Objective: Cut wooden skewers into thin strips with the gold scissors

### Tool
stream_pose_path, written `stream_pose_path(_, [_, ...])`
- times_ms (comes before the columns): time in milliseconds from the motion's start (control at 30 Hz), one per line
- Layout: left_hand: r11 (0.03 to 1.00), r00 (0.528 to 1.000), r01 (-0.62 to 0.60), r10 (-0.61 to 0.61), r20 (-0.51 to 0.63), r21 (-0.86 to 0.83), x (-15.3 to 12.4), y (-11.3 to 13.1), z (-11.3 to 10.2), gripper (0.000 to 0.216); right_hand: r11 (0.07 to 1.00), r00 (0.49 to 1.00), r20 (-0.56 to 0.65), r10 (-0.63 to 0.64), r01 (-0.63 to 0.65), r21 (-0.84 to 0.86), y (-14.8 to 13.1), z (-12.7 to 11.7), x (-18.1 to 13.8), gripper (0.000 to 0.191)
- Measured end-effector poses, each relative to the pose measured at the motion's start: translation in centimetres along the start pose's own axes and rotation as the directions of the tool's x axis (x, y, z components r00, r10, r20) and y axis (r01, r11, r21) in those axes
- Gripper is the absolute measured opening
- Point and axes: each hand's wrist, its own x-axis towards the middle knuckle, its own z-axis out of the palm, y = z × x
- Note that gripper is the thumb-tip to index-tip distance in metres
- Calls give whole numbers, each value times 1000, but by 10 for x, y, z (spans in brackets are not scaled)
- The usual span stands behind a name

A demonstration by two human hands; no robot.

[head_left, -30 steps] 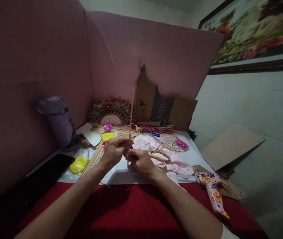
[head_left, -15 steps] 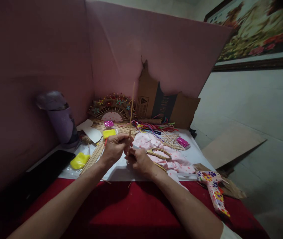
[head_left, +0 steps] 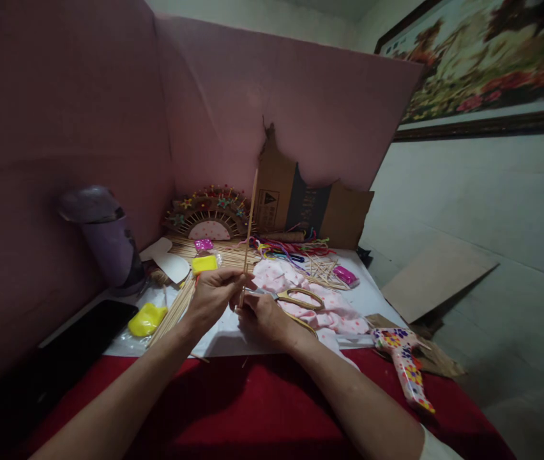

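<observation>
A thin bamboo stick stands nearly upright, pinched between the fingers of my left hand. Just below, my right hand is closed around the lower end of the stick, close against the left fingers. A short piece seems to lie along the stick there, but the fingers hide most of it. Beside my right hand, scissors with gold handles rest on pink dotted cloth. More bamboo sticks lie in a bundle left of my left hand.
Behind stand a decorated half-round fan shape and torn cardboard. Coloured cords and yellow clay lie on the white sheet. A purple bottle and a black phone are left, a flowered glue gun right.
My view has shifted slightly, so the table things appear a little further left. Both hands stay together on the stick, whose tip sits slightly lower in view.
</observation>
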Motion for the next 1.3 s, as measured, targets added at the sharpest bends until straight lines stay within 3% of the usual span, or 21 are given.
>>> stream_pose_path(200, [1000, 999, -24, 24, 39, -17, -1, -2, 0, 18, 991, 996, 83, 14, -3, -131, -6, -14, 5, 12])
stream_pose_path(333, [999, 999, -41, 42, 20, -19, 0, -5, -1, 19, 902, 980, 5, 199, -181, -392, -5, -57, 3, 12])
stream_pose_path(467, [998, 999, -34, 34, 4, -48, 1, -5, -3, 17, 785, 892, 187, 411, -242, -570, 5, -93, -11, 17])
stream_pose_path(633, [999, 999, -45, 45, 21, -29, 0, -2, -3, 20, 809, 870, 281, 405, -198, -553, 13, -93, -23, 38])
stream_pose_path(867, [997, 1000, 5, -4, 15, -77, -1, -2, -9, 24, 826, 863, 346, 367, -131, -548, 6, -94, -6, 30])
stream_pose_path(1000, [984, 992, 105, -93, 89, -144, -1, -1, -17, 25, 814, 875, 323, 362, -127, -567, -5, -106, 2, 30])
stream_pose_path(1200, [957, 962, 216, -174, 211, -193, -3, 3, -20, 26, 893, 921, 230, 313, -204, -401, -5, -136, -9, 60])
stream_pose_path(1300, [951, 951, 248, -202, 235, -183, -5, 5, -19, 28, 931, 920, 212, 330, -280, -233, -1, -149, -20, 57])
